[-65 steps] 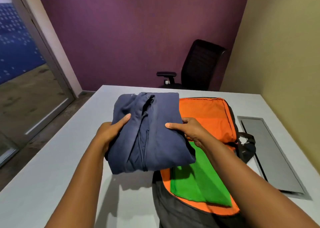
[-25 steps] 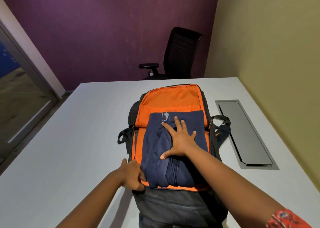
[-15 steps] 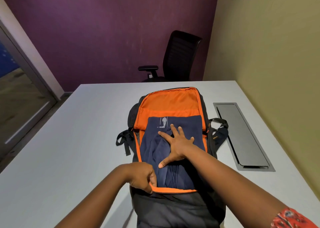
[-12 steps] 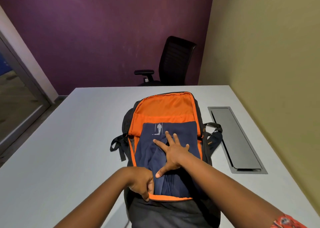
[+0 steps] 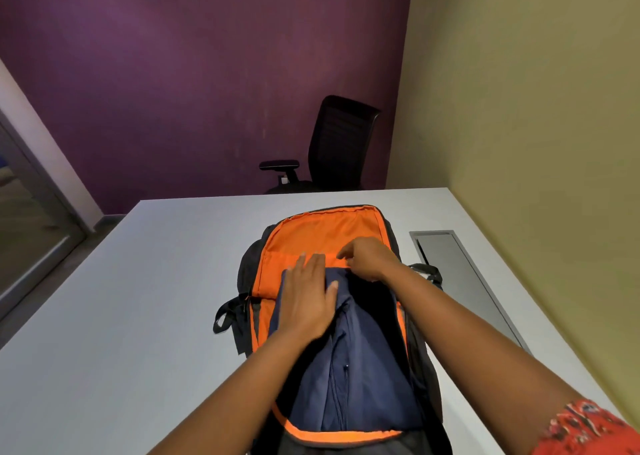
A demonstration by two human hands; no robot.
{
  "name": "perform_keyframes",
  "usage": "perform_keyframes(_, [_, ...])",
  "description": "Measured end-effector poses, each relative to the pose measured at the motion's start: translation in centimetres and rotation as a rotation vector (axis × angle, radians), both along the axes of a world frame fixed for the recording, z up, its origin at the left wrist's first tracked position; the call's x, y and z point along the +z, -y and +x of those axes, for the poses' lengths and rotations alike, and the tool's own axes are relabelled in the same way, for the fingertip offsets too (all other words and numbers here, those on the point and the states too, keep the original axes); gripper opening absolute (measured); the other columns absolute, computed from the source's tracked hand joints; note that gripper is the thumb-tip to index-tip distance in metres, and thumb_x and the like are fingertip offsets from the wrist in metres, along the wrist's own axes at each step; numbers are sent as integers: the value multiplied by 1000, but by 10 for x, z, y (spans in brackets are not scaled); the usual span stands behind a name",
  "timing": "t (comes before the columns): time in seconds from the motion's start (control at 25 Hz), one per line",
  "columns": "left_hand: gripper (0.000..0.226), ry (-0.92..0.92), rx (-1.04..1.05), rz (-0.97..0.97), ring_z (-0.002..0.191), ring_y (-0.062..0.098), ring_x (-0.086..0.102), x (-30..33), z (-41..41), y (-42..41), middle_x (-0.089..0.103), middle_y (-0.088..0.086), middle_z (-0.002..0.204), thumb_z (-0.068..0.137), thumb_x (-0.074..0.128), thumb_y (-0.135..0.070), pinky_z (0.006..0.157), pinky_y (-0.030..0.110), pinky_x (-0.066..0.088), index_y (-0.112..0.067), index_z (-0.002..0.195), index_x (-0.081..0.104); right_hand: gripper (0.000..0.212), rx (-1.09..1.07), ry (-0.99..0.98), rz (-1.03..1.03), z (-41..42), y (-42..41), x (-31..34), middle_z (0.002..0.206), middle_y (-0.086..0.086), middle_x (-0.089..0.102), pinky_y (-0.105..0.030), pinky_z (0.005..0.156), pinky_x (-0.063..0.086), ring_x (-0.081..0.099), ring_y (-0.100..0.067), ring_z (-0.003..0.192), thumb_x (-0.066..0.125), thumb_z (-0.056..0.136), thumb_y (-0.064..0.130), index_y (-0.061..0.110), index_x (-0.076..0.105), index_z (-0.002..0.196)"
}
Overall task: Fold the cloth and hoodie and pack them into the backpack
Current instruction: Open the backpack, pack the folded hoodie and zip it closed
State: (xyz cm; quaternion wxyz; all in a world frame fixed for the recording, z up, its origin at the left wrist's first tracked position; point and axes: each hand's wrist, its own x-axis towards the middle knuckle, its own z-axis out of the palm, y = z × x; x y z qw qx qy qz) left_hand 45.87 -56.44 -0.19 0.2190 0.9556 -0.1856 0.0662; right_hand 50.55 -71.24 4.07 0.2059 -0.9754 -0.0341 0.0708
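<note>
The navy hoodie (image 5: 360, 368) lies folded inside the open backpack (image 5: 332, 233), filling the orange-lined main compartment from the near rim up to about the middle of the bag. The backpack lies flat on the white table (image 5: 121, 316), its opening facing up.

The left hand (image 5: 310, 299) rests palm-down on the far left part of the hoodie, fingers straight and together, fingertips reaching just past the hoodie's far edge onto the orange lining; it presses and grips nothing. The right hand (image 5: 369, 259) sits just beside it at the hoodie's far edge, knuckles up and fingers curled down at the fabric's edge against the lining; whether they actually pinch anything cannot be told.

Half a second ago the right hand lay spread flat on the middle of the hoodie and the left hand held the backpack's near rim. Both have since moved to the far end of the hoodie.

A dark strap (image 5: 225, 316) sticks out left of the backpack. A grey metal panel (image 5: 460, 281) is set into the table right of the backpack. Beyond the backpack, past the table's far edge, stands a black office chair (image 5: 339, 143).
</note>
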Motion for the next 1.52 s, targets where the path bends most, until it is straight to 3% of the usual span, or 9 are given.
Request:
perform_keyframes(0.08, [96, -64, -54, 156, 144, 17, -15, -26, 7, 14, -7, 1, 158, 75, -14, -75, 114, 44, -15, -14, 149, -5, 38, -78, 70, -25, 16, 5, -2, 135, -3, 54, -26, 100, 38, 49, -20, 124, 47, 91, 4, 17, 60, 124])
perform_keyframes(0.12, [101, -48, -54, 201, 144, 19, -13, -39, 12, 16, -9, 3, 157, 70, -18, -77, 112, 45, -20, -15, 149, -6, 38, -86, 76, -29, 22, 7, -4, 136, -3, 53, -27, 101, 37, 48, -20, 125, 47, 91, 5, 17, 58, 125])
perform_keyframes(0.28, [83, -12, 10, 279, 133, 29, 40, -60, 16, 19, 40, 11, 146, 88, 9, -69, 106, 52, 9, -10, 140, 39, 40, -65, 60, -70, 39, 12, -15, 139, -7, 49, -30, 101, 39, 47, -24, 125, 49, 94, 13, 17, 51, 133])
perform_keyframes(0.64, [88, 83, 21, 272, 139, 27, 25, -80, 23, 21, 33, 11, 150, 77, 36, -65, 105, 56, 17, -10, 146, 29, 56, 49, 131, -413, 113, 3, -44, 157, -9, 13, -46, 117, 12, 6, -28, 145, 41, 98, 30, 16, 20, 148])
perform_keyframes(0.8, [94, 121, 41, 274, 143, 26, 15, -88, 32, 26, 15, 9, 155, 79, 33, -66, 111, 56, 7, -11, 148, -1, 62, -190, 157, -373, 128, 12, -56, 157, -17, -1, -52, 115, 1, -6, -34, 144, 43, 96, 35, 19, 14, 149])
perform_keyframes(0.92, [93, 112, 45, 273, 142, 26, 16, -87, 38, 28, 20, 11, 154, 79, 32, -65, 110, 56, 7, -11, 149, 3, 75, -450, 122, -146, 129, 23, -53, 154, -25, -8, -54, 113, 6, 1, -40, 142, 52, 93, 35, 17, 6, 150])
perform_keyframes(1.16, [84, 104, 34, 306, 138, 29, 32, -86, 43, 32, 33, 13, 150, 78, 34, -64, 106, 57, 15, -8, 142, 32, 85, -602, 214, 229, 128, 41, -31, 137, -18, 47, -47, 103, 34, 42, -37, 127, 67, 83, 38, 12, 18, 147])
perform_keyframes(1.32, [84, 111, 36, 327, 138, 30, 31, -84, 44, 32, 32, 13, 150, 80, 33, -64, 106, 57, 12, -10, 143, 28, 53, -444, 323, 353, 121, 40, -3, 118, -10, 64, -31, 88, 45, 58, -27, 110, 73, 76, 41, 12, 62, 119])
perform_keyframes(1.52, [79, 69, 42, 356, 137, 31, 34, -80, 42, 29, 34, 14, 149, 83, 26, -65, 105, 57, 14, -12, 142, 29, 32, -171, 380, 238, 95, 25, 30, 116, -4, 66, -31, 87, 47, 59, -21, 107, 69, 83, 31, 18, 68, 112])
